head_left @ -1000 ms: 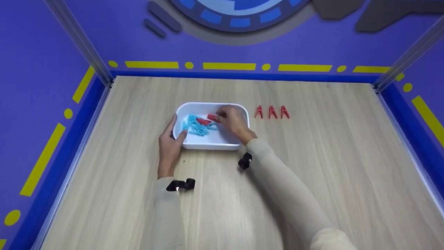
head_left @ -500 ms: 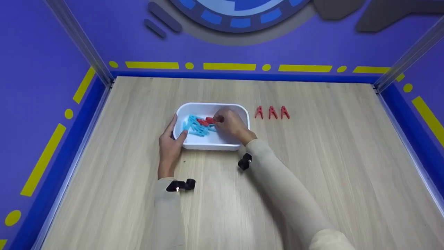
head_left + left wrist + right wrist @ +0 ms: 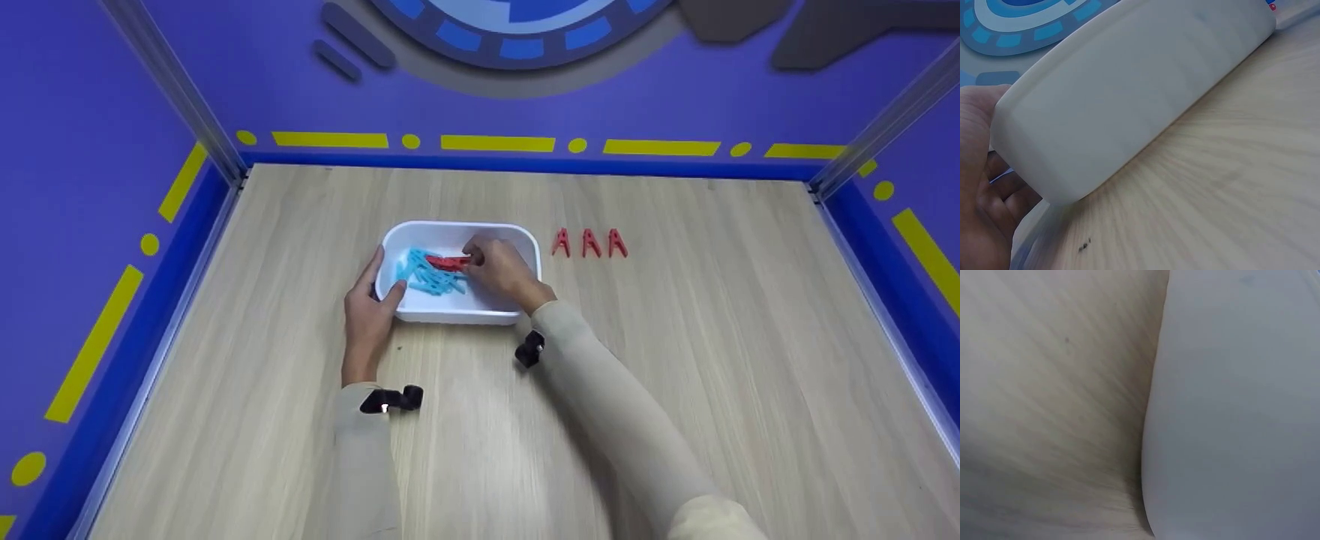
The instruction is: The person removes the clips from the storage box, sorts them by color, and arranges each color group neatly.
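Observation:
A white plastic tub (image 3: 457, 317) stands on the table, holding several light-blue clothespins (image 3: 433, 280) and some red clothespins (image 3: 442, 262). My left hand (image 3: 366, 321) grips the tub's left side, thumb over the rim and fingers along the outer wall. The left wrist view shows this hand (image 3: 982, 185) against the tub's outer wall (image 3: 1129, 101). Inside the tub, my right hand (image 3: 501, 266) pinches a red clothespin (image 3: 461, 262); its fingertips are partly hidden. Only the tub's outside (image 3: 1230, 410) and tabletop appear in the right wrist view, without the hand.
Three red clothespins (image 3: 590, 243) stand in a row on the wooden table (image 3: 712, 315), right of the tub. Blue panels (image 3: 495, 112) with yellow markings border the back and both sides of the table.
My right hand has shifted slightly down and left inside the tub, bringing the pinched red clothespin against the other red one. A blue clothespin beside it has turned. My left hand stays put.

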### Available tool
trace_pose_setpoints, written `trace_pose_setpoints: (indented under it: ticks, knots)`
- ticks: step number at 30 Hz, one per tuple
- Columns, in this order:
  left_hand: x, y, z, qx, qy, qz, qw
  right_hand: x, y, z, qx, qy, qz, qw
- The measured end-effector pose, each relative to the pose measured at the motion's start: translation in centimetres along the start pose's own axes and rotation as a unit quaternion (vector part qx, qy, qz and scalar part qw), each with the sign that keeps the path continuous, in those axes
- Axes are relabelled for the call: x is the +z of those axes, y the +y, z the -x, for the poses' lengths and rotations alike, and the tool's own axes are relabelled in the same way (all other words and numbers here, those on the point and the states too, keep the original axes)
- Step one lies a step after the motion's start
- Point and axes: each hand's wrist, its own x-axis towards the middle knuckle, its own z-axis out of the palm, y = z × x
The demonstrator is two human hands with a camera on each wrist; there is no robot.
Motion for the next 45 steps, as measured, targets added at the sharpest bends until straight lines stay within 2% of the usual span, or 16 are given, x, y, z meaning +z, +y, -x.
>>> trace_pose_setpoints:
  ticks: [6,15,20,27,34,45]
  knots:
    - [0.1,0.0,-0.1,0.003,0.005,0.006,1.0000,0.0,0.0,0.1,0.014,-0.005,0.025,1.000]
    - [0.0,-0.1,0.0,0.001,0.001,0.005,1.0000,0.0,-0.5,0.6,0.030,0.012,0.036,0.999]
    - [0.0,0.0,0.1,-0.009,-0.003,0.006,0.9999,-0.1,-0.5,0.6,0.010,0.025,0.047,0.999]
    - [0.1,0.1,0.1,-0.012,-0.005,0.002,0.9999,-0.6,-0.6,0.8,-0.021,0.035,0.008,0.999]
    - [0.1,0.3,0.1,-0.008,-0.006,0.000,1.0000,-2.2,-0.9,2.1,-0.057,0.094,-0.008,0.994]
    - [0.1,0.2,0.0,-0.012,-0.007,-0.005,0.9999,-5.1,0.5,5.3,-0.041,0.201,-0.048,0.978]
